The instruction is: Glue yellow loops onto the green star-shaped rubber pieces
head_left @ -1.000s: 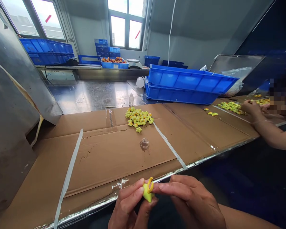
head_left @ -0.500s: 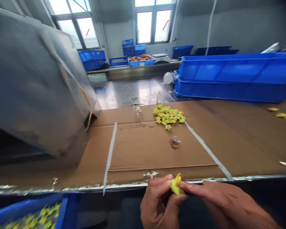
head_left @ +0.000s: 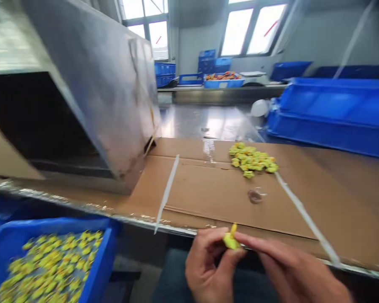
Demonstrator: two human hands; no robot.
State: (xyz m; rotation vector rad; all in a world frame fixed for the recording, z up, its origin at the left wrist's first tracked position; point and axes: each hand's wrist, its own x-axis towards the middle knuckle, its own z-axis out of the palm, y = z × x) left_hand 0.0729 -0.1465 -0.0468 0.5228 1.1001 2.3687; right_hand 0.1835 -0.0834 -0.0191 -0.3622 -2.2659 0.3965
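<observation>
My left hand (head_left: pixel 210 263) pinches a small yellow-green piece (head_left: pixel 231 241) between thumb and fingers, in front of the table's edge. A thin yellow strip (head_left: pixel 233 229) sticks up from its top. From the right, my right hand (head_left: pixel 290 265) reaches over with its index finger stretched out, the tip against the piece; its thumb is hidden. On the cardboard beyond lies a pile of similar yellow-green, star-like pieces (head_left: pixel 251 160) with orange spots. Nearer than the pile is a small clear round object (head_left: pixel 255 196). What the pieces are made of I cannot tell.
A blue crate (head_left: pixel 105 252) with many yellow-green pieces stands low at the left. A metal housing (head_left: pixel 113 97) with a dark opening rises on the table's left. Stacked blue crates (head_left: pixel 331 113) stand at the right. White tape strips (head_left: pixel 167 191) cross the cardboard (head_left: pixel 214 189).
The view has swung left, so more of the blue crate and the metal housing shows. Both hands keep their places at the piece, and its yellow strip looks more upright.
</observation>
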